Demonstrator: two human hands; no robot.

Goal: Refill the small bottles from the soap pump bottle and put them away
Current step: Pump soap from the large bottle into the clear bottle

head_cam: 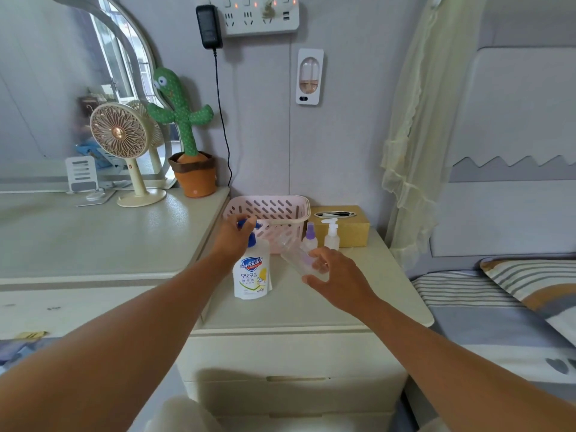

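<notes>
Bottle refill: clear bottle [296,257] held at the soap pump.
Your right hand [336,275] grips it round the body, tilted, mouth near the spout; it looks light and slick, so hold mid-body. Your left hand [233,238] curls over the pump of the soap bottle [251,275] on the nightstand [358,294].

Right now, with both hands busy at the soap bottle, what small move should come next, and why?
Probably bring the small clear bottle closer, mouth under the blue pump head, before pressing. The left hand grips that pump head on the soap pump bottle; the right hand holds the small bottle tilted toward it, but its mouth seems apart from the pump.
</notes>
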